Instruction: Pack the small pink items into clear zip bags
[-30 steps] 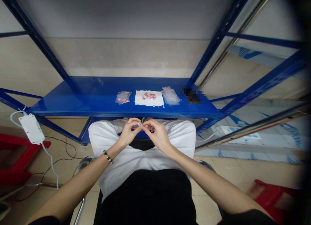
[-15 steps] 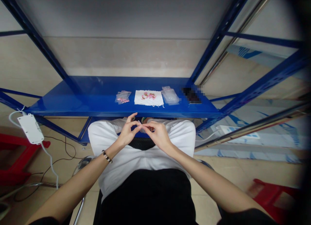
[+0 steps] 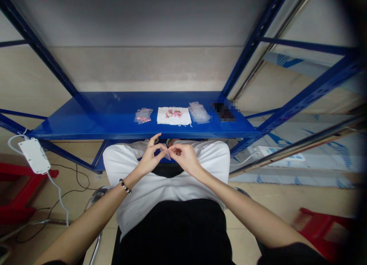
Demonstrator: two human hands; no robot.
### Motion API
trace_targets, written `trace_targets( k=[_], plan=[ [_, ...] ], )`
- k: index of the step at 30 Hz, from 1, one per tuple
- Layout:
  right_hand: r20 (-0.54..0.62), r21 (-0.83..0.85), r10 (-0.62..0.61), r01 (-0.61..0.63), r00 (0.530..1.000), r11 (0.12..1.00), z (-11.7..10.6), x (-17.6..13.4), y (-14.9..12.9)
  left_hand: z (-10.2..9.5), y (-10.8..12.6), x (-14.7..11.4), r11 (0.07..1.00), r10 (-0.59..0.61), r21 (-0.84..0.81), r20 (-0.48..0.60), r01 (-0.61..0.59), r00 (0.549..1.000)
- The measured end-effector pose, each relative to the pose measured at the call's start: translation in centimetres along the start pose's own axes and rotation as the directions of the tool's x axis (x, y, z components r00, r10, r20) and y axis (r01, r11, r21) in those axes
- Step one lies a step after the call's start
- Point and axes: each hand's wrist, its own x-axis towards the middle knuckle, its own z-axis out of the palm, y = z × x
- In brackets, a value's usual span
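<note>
Above my lap, just in front of the shelf edge, a small clear plastic bag [image 3: 168, 155] hangs between my two hands. My left hand [image 3: 151, 156] pinches one side of it with thumb and forefinger, the other fingers raised. On the opposite side, my right hand [image 3: 185, 156] grips its top edge with the fingertips drawn together. Whether anything is inside the bag is too small to tell. Beyond the hands, pink and greenish small pieces [image 3: 175, 113] lie on a white cloth [image 3: 163, 120] on the blue shelf [image 3: 109, 120].
Left of the cloth are small zip bags with pink pieces [image 3: 143, 116]. Clear plastic bags [image 3: 199, 113] lie to its right, beside a dark blurred-out object [image 3: 224, 112]. A white power strip [image 3: 34, 155] hangs at left; red stools [image 3: 25, 188] stand on the floor.
My right fingers have curled in closer at the bag, and more of the bag now shows below the fingertips. My left hand has barely moved. The view has shifted slightly.
</note>
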Motion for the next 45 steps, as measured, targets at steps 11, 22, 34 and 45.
trace_targets(
  k=[11, 22, 34, 45],
  plan=[
    [0.030, -0.093, 0.041, -0.038, 0.999, 0.995, 0.0, 0.1, 0.0, 0.4, 0.9, -0.2, 0.975, 0.090, 0.207, -0.036, -0.080, 0.995],
    [-0.031, -0.087, 0.021, -0.024, 0.999, 0.996, -0.7, 0.5, 0.2, -0.2, 0.9, 0.0, 0.949, 0.111, 0.306, -0.108, -0.073, 0.988],
    [0.038, -0.255, 0.003, 0.007, 0.999, 0.967, -0.3, 0.0, 0.0, 1.0, 1.3, -1.1, 0.940, 0.119, 0.332, -0.087, -0.084, 0.989],
    [-0.016, -0.161, -0.024, 0.021, 1.000, 0.987, 0.3, 0.0, 0.6, 1.5, 2.3, -1.4, 0.969, 0.105, 0.234, -0.119, -0.075, 0.987]
  ],
)
